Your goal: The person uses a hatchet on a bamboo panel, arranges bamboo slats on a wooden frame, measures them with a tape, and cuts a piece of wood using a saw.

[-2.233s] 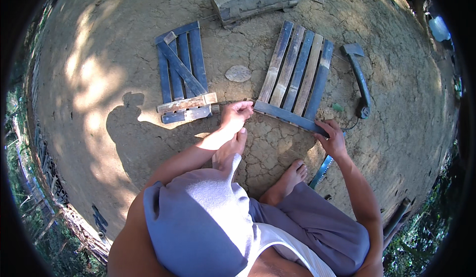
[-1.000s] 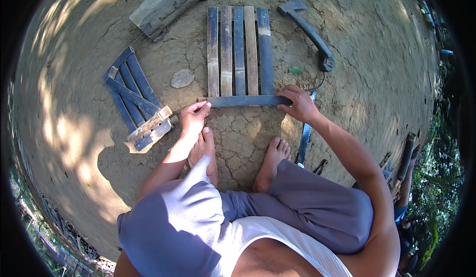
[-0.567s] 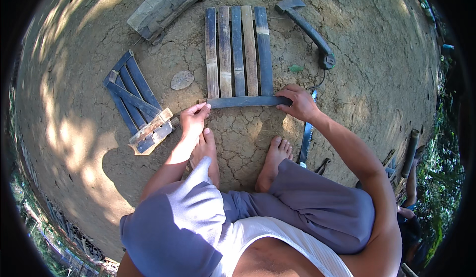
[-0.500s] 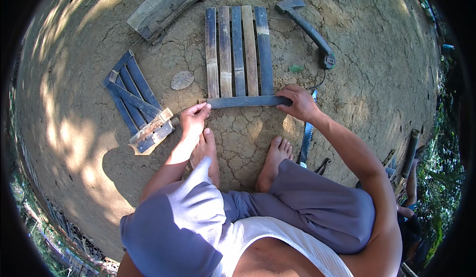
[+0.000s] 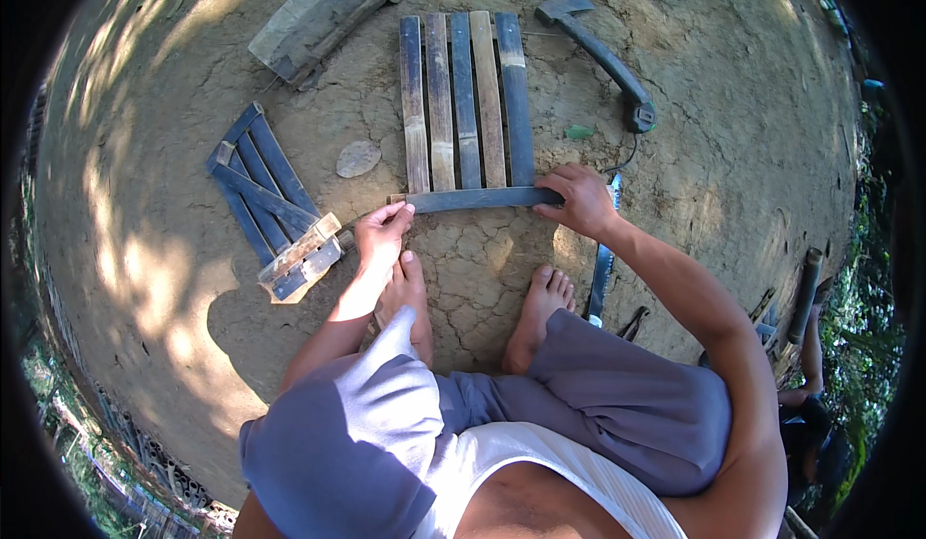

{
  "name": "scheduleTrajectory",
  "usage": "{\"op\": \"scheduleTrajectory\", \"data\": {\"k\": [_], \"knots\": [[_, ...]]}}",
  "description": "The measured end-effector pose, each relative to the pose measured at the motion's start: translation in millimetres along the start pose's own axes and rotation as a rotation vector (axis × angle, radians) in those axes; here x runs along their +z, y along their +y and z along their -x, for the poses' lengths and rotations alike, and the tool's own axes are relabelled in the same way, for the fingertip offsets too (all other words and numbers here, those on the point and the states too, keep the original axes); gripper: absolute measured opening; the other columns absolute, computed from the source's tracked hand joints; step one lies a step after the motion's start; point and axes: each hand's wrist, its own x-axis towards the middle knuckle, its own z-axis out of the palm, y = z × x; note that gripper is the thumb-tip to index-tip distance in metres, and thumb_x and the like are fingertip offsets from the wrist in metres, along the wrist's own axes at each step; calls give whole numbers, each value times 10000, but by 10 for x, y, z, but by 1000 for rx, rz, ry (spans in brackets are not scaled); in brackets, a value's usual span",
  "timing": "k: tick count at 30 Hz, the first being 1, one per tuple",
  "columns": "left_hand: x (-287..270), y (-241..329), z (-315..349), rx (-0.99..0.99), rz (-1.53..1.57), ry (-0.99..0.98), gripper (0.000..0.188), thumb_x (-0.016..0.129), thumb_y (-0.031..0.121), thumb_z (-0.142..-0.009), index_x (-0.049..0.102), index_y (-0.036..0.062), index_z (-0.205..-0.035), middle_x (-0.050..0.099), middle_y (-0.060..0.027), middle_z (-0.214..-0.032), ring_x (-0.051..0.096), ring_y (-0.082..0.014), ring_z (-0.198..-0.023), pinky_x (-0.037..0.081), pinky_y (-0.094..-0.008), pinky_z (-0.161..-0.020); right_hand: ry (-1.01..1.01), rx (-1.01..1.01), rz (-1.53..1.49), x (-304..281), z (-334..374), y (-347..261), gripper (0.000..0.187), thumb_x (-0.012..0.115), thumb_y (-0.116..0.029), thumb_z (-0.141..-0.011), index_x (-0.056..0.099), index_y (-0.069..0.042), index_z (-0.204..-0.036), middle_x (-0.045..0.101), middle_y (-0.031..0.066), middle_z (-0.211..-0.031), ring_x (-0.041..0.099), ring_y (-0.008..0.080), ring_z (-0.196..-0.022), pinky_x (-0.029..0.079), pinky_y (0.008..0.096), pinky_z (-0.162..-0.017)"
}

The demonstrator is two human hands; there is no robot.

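Observation:
On the ground ahead lie several bamboo slats [image 5: 468, 95] side by side, with narrow gaps between them. Across their near ends runs a dark bamboo crosspiece [image 5: 477, 199]. My left hand [image 5: 382, 232] pinches the left end of this crosspiece between thumb and fingers. At its other end, my right hand [image 5: 581, 200] grips it, the thumb on the near side and the fingers over the top. The crosspiece appears to lie against the slats' near ends; how it is fixed to them cannot be seen.
A smaller bamboo frame [image 5: 270, 197] lies at left, beyond it a wooden block [image 5: 323, 18]. An axe [image 5: 603, 57] rests at the far right; a saw [image 5: 602, 274] lies beside my right foot [image 5: 542, 312]. Pliers-like handles [image 5: 634, 324] and a bamboo tube [image 5: 805, 293] are farther right.
Both hands keep their hold on the crosspiece's ends. The whole view has shifted very slightly; nothing on the ground has visibly moved.

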Motion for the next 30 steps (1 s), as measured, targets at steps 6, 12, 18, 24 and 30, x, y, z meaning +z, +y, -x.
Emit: {"op": "scheduleTrajectory", "data": {"k": [6, 12, 18, 24, 30], "knots": [[-32, -29, -21, 11, -10, -33, 296, 798, 136, -921, 751, -42, -1153, 763, -61, -912, 671, -101, -770, 541, -240, -705, 28, -17, 26, 45, 10, 3, 374, 845, -268, -728, 735, -119, -1053, 694, 57, -988, 654, 275, -971, 511, 418, -853], [-29, -136, -35, 71, -208, 63, 341, 816, 256, -902, 780, -1, -1124, 793, -105, -911, 699, -126, -788, 551, -285, -754, 54, -40, 21, 64, -7, -30, 376, 845, -262, -727, 739, -117, -1057, 702, 53, -1001, 657, 280, -968, 507, 429, -874], [-23, -76, -36, 68, -273, 60, 335, 815, 268, -896, 785, 3, -1098, 794, -105, -905, 701, -132, -774, 547, -294, -743, 74, -74, 19, 94, -27, -27, 363, 842, -274, -731, 746, -112, -1042, 708, 51, -973, 661, 278, -949, 512, 434, -849], [-215, 742, 40, 582, -935, -92, 599, 835, 266, -844, 634, -2, -1340, 682, -186, -1205, 706, -290, -1009, 564, -404, -891, 33, -56, 52, 37, 35, 33, 368, 843, -294, -730, 757, -125, -1046, 709, 42, -988, 661, 254, -965, 506, 416, -835], [279, 2297, 315, 791, -1343, -562, 488, 762, 202, -880, 639, -3, -1306, 651, -204, -1228, 597, -374, -1191, 482, -460, -1023, 13, -38, 56, 49, 89, 86, 352, 835, -299, -737, 757, -137, -1040, 695, 30, -985, 655, 251, -986, 494, 403, -851]]}}
